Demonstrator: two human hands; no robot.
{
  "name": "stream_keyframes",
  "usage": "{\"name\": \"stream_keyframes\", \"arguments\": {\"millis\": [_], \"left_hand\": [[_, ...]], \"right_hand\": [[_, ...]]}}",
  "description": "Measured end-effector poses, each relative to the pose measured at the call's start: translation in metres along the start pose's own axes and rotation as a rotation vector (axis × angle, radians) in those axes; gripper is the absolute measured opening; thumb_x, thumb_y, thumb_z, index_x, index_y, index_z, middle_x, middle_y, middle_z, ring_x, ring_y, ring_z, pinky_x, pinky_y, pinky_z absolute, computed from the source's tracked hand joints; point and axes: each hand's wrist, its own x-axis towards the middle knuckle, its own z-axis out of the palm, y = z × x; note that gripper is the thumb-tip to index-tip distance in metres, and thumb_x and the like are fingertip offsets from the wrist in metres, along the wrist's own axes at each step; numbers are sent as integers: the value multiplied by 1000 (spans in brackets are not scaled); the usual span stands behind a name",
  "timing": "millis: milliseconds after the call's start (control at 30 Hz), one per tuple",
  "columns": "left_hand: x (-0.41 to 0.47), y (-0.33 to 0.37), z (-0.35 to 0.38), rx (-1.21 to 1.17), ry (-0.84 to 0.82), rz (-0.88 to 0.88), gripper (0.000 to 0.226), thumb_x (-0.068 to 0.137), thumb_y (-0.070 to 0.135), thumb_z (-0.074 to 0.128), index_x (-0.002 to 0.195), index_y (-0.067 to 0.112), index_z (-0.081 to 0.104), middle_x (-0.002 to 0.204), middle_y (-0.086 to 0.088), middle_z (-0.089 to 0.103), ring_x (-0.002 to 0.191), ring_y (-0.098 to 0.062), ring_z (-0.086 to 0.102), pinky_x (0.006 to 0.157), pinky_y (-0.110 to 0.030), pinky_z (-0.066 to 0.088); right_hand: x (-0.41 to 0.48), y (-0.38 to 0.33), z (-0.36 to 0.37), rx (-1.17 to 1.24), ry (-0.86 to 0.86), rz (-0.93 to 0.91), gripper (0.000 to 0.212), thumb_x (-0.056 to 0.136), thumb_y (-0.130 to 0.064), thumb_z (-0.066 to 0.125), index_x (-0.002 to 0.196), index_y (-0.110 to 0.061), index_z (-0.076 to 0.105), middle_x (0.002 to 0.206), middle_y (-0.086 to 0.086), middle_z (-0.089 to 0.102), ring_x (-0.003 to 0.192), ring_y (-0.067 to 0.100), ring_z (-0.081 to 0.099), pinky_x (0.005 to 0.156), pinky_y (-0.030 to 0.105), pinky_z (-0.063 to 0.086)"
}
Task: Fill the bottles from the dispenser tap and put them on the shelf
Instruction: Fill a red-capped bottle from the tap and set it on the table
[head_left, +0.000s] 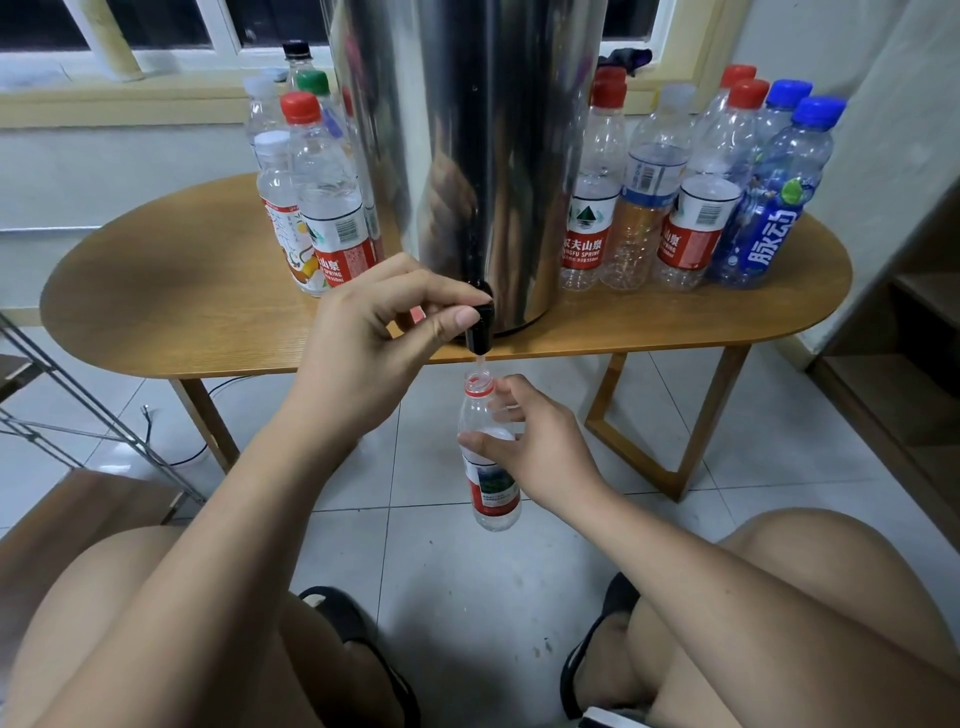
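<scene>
A wooden table (182, 291) with rounded ends stands on a pale tiled floor (467, 561) on slanted wooden legs (711, 415). On its top, close to the front edge, sits a tall steel dispenser (467, 156), with its black tap (480, 325) reaching out past the table edge. Left of the dispenser stands a cluster of capped plastic bottles (322, 197) (red, white, green and black caps). To its right is a larger group (691, 197) with red, white and blue caps, all upright and packed close. On the floor lie a dark cable (195, 457) by the left table leg and the person's black slippers (332, 605).
</scene>
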Motion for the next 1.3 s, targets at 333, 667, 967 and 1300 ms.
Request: {"name": "stream_keyframes", "arguments": {"millis": [333, 667, 967, 1300], "left_hand": [[-2, 2, 3, -31, 6, -39, 15, 102, 25, 78, 114, 20, 84, 100, -3, 73, 97, -22, 69, 81, -41, 53], [-2, 5, 3, -53, 2, -56, 15, 102, 24, 77, 114, 19, 84, 100, 0, 72, 92, -20, 66, 78, -34, 52], [-3, 8, 3, -38, 2, -56, 14, 102, 25, 77, 113, 20, 84, 97, 10, 68, 87, -16, 64, 76, -21, 48], [-1, 11, 3, 174, 53, 90, 13, 99, 18, 81, 111, 15, 84, 93, 8, 67, 86, 3, 60, 77, -7, 38]], "right_hand": [[2, -1, -1, -38, 4, 18, 69, 86, -59, 84, 143, -36, 52, 143, -10, 66, 125, 14, 63, 99, 33, 55], [2, -2, 2, -7, 2, 12, 67, 86, -58, 84, 143, -39, 53, 145, -11, 65, 127, 13, 62, 104, 38, 56], [2, -4, 1, 6, -1, 7, 70, 88, -55, 83, 148, -39, 51, 150, -13, 61, 132, 15, 60, 108, 41, 55], [-1, -3, 1, 35, -8, -4, 69, 90, -54, 83, 150, -41, 52, 148, -16, 62, 132, 13, 60, 110, 41, 55]]}}
